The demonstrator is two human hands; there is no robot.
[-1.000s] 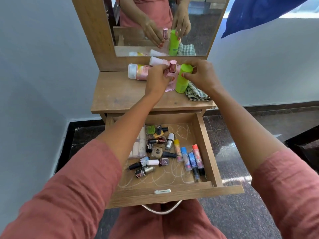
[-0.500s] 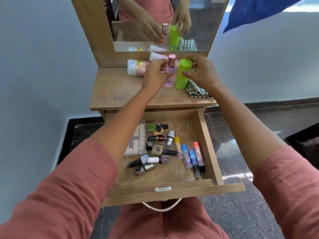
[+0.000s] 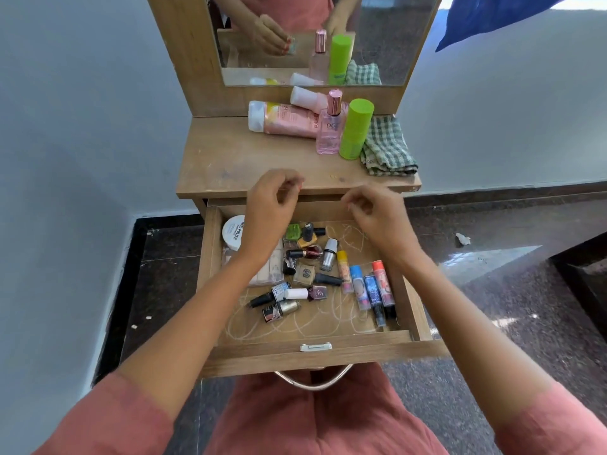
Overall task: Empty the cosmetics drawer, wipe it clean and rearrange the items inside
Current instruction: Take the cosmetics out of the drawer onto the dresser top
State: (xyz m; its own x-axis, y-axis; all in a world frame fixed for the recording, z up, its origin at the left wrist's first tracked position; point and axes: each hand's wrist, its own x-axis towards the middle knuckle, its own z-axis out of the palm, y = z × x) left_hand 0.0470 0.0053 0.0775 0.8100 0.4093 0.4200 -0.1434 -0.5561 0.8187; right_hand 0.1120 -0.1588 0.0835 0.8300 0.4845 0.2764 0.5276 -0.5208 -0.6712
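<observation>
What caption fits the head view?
Both empty hands, left hand and right hand, hover over the cluttered open drawer.

Open wooden drawer — scattered nail-polish bottles, upright tubes

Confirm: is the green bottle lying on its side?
No, the green bottle stands upright on the tabletop, beside the pink bottle.

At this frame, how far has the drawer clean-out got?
Early stage. Done: a pink tube, pink spray bottle and green bottle sit on the tabletop. In hand: nothing; left hand and right hand hover empty over the drawer. Left: nail polishes, the jar, wiping with the checked cloth, rearranging.
</observation>
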